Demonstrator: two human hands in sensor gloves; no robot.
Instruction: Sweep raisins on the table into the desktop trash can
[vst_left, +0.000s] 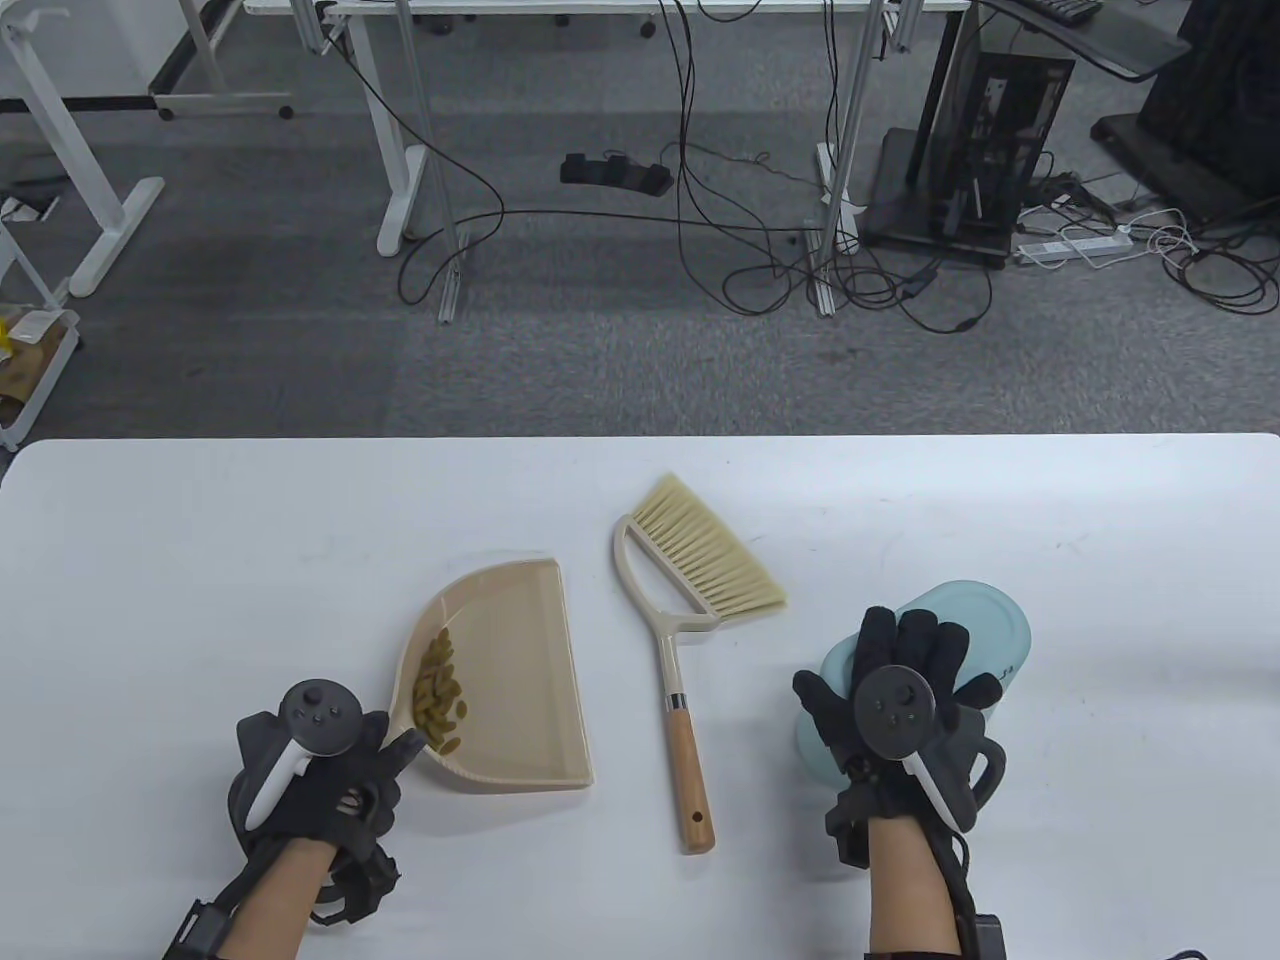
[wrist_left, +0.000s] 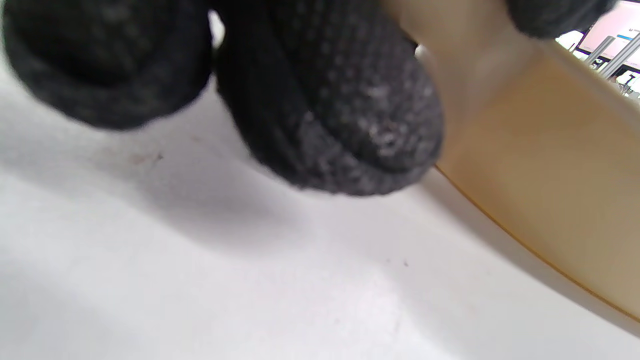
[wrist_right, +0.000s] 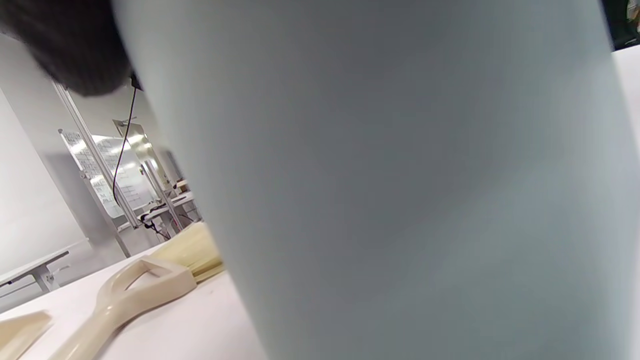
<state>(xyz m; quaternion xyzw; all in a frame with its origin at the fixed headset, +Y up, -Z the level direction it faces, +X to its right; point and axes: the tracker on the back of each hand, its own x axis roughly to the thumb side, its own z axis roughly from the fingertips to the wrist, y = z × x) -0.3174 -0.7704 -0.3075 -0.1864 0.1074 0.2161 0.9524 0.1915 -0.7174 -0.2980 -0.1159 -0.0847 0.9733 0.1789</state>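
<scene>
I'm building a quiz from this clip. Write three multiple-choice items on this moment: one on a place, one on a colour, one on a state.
1. Where are the raisins?
A. Scattered across the table
B. In the dustpan
C. On the brush bristles

2. What colour is the trash can?
A. Pale blue
B. Red
C. Black

3. What is the state of the brush?
A. Held by the right hand
B. Standing upright in the trash can
C. Lying flat on the table, untouched

Answers:
1 B: the table view shows the raisins piled near the dustpan's handle end, by the left hand.
2 A: its pale blue wall shows under the right hand, and fills the right wrist view.
3 C: the brush lies between dustpan and trash can, with neither hand on it.
</scene>
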